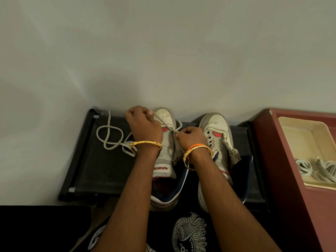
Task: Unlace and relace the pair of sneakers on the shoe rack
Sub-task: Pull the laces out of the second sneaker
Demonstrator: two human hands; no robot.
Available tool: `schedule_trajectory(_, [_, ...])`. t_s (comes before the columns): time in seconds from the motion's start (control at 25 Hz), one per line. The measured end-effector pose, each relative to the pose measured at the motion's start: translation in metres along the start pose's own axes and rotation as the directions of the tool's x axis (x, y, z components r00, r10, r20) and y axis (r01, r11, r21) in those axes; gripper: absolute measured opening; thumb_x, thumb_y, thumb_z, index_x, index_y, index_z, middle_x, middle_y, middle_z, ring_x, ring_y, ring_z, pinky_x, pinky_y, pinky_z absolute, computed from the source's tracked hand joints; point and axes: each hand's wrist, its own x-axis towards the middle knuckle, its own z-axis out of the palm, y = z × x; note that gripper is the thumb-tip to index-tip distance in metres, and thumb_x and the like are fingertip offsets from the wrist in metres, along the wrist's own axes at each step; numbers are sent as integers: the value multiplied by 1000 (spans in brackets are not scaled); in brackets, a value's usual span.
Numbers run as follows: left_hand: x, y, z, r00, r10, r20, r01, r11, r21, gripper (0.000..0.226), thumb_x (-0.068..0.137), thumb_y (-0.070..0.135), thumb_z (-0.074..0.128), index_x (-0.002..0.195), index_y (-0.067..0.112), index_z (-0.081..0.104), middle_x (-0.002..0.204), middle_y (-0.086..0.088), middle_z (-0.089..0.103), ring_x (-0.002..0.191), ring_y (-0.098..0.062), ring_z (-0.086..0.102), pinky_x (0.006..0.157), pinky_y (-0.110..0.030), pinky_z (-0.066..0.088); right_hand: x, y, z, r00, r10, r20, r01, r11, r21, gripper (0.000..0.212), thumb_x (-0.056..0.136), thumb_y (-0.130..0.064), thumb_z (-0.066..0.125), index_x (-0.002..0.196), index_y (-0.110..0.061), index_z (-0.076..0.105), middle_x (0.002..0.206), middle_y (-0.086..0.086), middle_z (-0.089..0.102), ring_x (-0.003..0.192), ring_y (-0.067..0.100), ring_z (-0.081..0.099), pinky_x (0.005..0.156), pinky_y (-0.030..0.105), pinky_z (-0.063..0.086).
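- At the bottom of the frame lies a black cloth (189, 231) with a white bird-like print, and both forearms reach up over it toward the middle.
- Each wrist wears a gold bangle (145, 143); the wrist on the right side also carries an orange braided band (192, 148).
- The shoe rack (101, 166), black with a dark fabric shelf, stands against the wall in the lower middle; the two sneakers sit side by side on it, toes toward the wall.
- The left sneaker (165, 157) is white and grey with a red-edged tongue label; the right sneaker (218, 135) beside it shows bare eyelets and a red patch.
- The right hand (190, 137), its fingers curled, pinches the grey shoelace (112, 135) at the eyelets of the left sneaker.
- The left hand (141, 124) is just beyond it, over the sneaker's toe, fingers closed round a strand of the same lace, pulled taut between the hands.
- The loose rest of the lace lies in loops on the shelf at the left of the hands.
- At the right edge a reddish-brown cabinet (283, 160) holds a cream tray (298, 131) with white laces (316, 168) bundled in it.
- A plain pale wall (163, 51) fills the upper half.
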Motion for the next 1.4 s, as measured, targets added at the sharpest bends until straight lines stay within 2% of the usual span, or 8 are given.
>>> schedule_trajectory(0.32, [6,8,-7,951,119,-286,-228,894,-385,7,98,10,37,92,13,39,83,3,53,60,-9,57,60,-21,51,0,0,-1,1000,-3,9,3,1000,19,9,86,-18,60,80,-16,65,74,0,57,70,13,50,69,24,38])
schedule_trajectory(0.48, [12,9,-9,925,122,-360,-226,939,-261,9,94,10,34,89,12,41,77,1,50,65,-4,48,63,-10,40,0,0,-1,1000,-7,-1,7,1000,12,9,86,-17,59,77,-17,63,78,2,59,76,17,52,70,24,38])
schedule_trajectory(0.6, [8,-4,-2,973,207,99,-223,954,199,14,95,22,48,92,11,57,86,-7,58,72,-14,53,61,-12,36,2,2,1,1000,-5,-6,5,1000,1,9,85,-19,60,77,-18,63,80,2,60,78,18,53,71,25,40])
schedule_trajectory(0.68, [0,-16,3,912,88,401,-284,841,460,20,90,32,58,98,16,65,100,-5,61,87,-19,59,70,-24,43,4,2,3,1000,-4,-6,4,1000,-1,8,84,-20,61,76,-18,64,78,2,61,77,18,54,70,25,42])
schedule_trajectory(0.84, [-4,-15,6,893,42,447,-306,785,538,23,92,31,57,104,15,69,109,-8,64,95,-22,61,77,-30,47,5,2,3,1000,1,-19,-1,1000,8,9,83,-15,59,76,-18,64,79,1,61,78,17,54,71,24,41])
schedule_trajectory(1.12, [-4,-2,0,1000,-10,14,6,976,216,12,92,11,55,98,1,59,132,-13,30,99,-17,48,83,-11,37,4,2,2,1000,0,-5,0,1000,9,8,85,-19,60,78,-18,63,78,0,59,76,16,52,71,25,40])
schedule_trajectory(1.28, [11,13,-26,863,22,-505,-68,995,-73,17,89,-4,40,100,-9,53,119,-27,40,88,-14,42,71,5,33,3,4,-1,1000,9,-18,-9,1000,15,9,85,-20,59,78,-17,63,71,-3,56,68,12,50,70,27,43])
schedule_trajectory(1.4, [21,-4,-54,841,-173,-513,127,984,-125,27,94,10,46,115,-8,48,129,-23,37,94,-16,47,72,2,37,3,2,1,1000,-6,-19,6,1000,-7,8,84,-18,58,78,-17,64,74,-1,59,73,17,54,73,29,48])
